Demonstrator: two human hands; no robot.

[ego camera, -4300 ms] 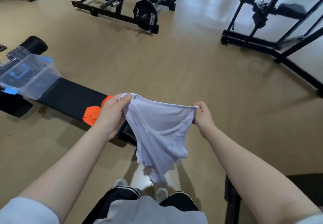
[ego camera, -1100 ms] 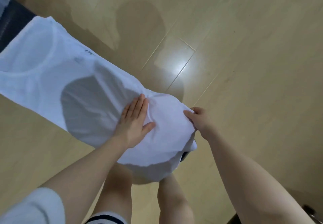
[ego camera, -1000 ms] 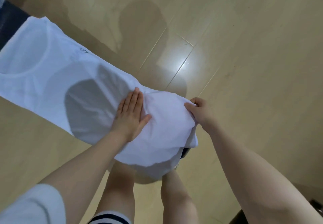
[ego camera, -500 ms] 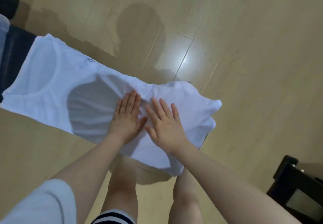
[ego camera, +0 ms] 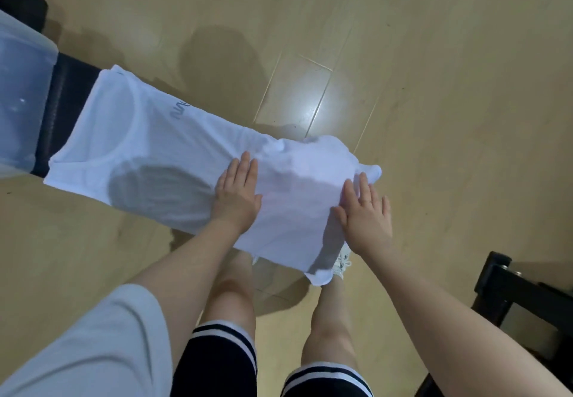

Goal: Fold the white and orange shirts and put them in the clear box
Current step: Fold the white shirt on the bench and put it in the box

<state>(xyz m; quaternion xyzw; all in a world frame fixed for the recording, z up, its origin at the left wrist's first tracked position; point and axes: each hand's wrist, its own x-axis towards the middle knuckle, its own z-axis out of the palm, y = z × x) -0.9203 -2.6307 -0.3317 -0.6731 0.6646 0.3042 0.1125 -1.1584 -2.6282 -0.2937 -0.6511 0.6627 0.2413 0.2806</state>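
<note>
The white shirt [ego camera: 173, 154] lies spread flat along the black bench [ego camera: 66, 99], its neckline toward the left. My left hand [ego camera: 237, 195] presses flat on the middle of the shirt, fingers straight. At the shirt's right end my right hand [ego camera: 366, 213] lies flat with spread fingers, where the hem hangs over the bench end. The clear box [ego camera: 18, 92] stands on the bench at the far left, partly cut off by the frame. The orange shirt is not in view.
Light wooden floor [ego camera: 434, 86] surrounds the bench. A black piece of gym equipment [ego camera: 521, 300] stands at the lower right. My legs and a white shoe [ego camera: 341, 261] are under the bench end.
My right hand has slid rightward from beside my left hand to the shirt's right end, smoothing the fabric. The left hand stays pressing on the middle.
</note>
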